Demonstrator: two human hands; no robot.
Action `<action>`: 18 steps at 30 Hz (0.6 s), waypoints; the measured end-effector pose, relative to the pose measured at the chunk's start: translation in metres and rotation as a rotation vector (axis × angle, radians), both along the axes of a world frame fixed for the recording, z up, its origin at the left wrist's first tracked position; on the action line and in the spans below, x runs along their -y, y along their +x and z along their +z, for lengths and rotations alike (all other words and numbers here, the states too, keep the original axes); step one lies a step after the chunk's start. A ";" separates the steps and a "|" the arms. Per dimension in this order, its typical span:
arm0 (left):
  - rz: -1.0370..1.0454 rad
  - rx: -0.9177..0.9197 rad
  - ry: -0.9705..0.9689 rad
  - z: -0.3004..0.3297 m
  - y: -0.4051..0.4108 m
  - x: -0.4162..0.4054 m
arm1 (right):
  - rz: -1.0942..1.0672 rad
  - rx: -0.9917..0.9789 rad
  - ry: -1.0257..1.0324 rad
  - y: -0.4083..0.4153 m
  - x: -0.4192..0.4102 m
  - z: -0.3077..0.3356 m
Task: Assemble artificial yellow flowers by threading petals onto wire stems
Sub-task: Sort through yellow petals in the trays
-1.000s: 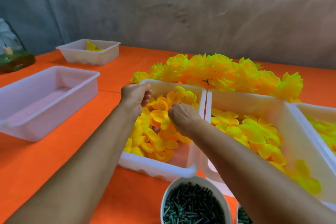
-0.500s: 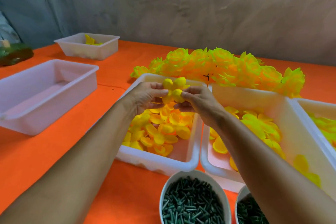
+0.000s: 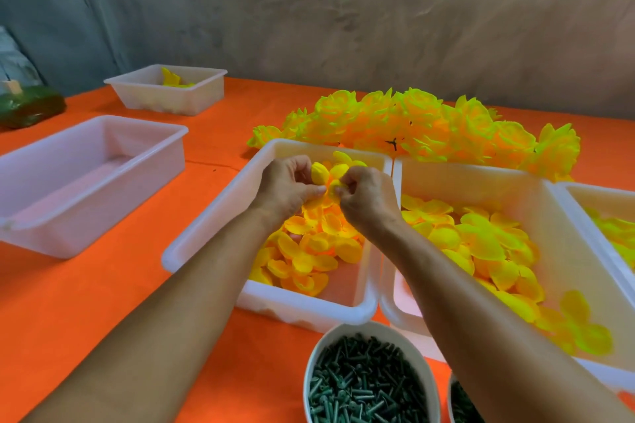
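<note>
Both my hands hover over a white tray filled with loose small yellow petals. My left hand and my right hand pinch one yellow petal piece between them, fingers curled round it. No wire stem shows in the hands. A white bowl of dark green stem pieces stands at the near edge. Behind the trays lies a heap of finished yellow flowers.
A second white tray with larger yellow petals sits to the right, and a third at the far right. An empty white tray stands left, a smaller one behind it. The orange tabletop shows at left.
My hands rose out of the petal tray with a petal piece between them. They have since closed in tighter around it.
</note>
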State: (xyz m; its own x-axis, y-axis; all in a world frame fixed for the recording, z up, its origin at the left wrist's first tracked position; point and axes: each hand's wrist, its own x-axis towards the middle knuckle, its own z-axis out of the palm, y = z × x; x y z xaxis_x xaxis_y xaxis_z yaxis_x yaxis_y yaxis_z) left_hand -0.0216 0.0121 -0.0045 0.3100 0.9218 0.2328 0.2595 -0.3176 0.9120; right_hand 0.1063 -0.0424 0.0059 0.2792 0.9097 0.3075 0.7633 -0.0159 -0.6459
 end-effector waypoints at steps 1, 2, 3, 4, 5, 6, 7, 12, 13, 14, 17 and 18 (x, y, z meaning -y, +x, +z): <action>-0.002 -0.010 -0.007 0.001 0.000 0.000 | -0.015 0.011 0.008 -0.001 0.001 0.000; -0.007 0.000 -0.039 0.002 -0.002 -0.001 | -0.021 0.013 0.011 -0.001 0.001 0.000; -0.003 0.017 -0.086 0.003 -0.004 -0.002 | -0.017 0.002 0.010 0.000 0.001 0.001; 0.012 0.031 -0.134 0.004 -0.008 -0.004 | 0.000 -0.021 0.010 0.001 0.000 0.001; 0.028 0.047 -0.175 0.004 -0.011 -0.006 | 0.026 -0.054 0.005 0.000 0.001 0.001; 0.041 0.074 -0.208 0.004 -0.014 -0.009 | 0.053 -0.086 -0.001 0.000 0.001 0.002; 0.056 0.107 -0.229 0.004 -0.015 -0.011 | 0.069 -0.110 -0.003 0.001 0.001 0.002; 0.293 -0.615 0.066 -0.003 -0.024 -0.019 | 0.039 -0.202 0.044 0.006 0.000 0.002; 0.237 -0.841 0.058 -0.005 -0.026 -0.015 | 0.038 -0.210 0.044 0.006 0.000 0.001; 0.156 -1.003 0.021 -0.007 -0.025 -0.011 | 0.040 -0.218 0.042 0.006 0.000 0.001; 0.048 -1.149 -0.040 -0.009 -0.020 -0.002 | 0.061 -0.254 0.038 0.007 0.000 0.001; 0.047 -1.150 -0.031 -0.008 -0.019 -0.001 | 0.072 -0.269 0.040 0.008 0.000 0.001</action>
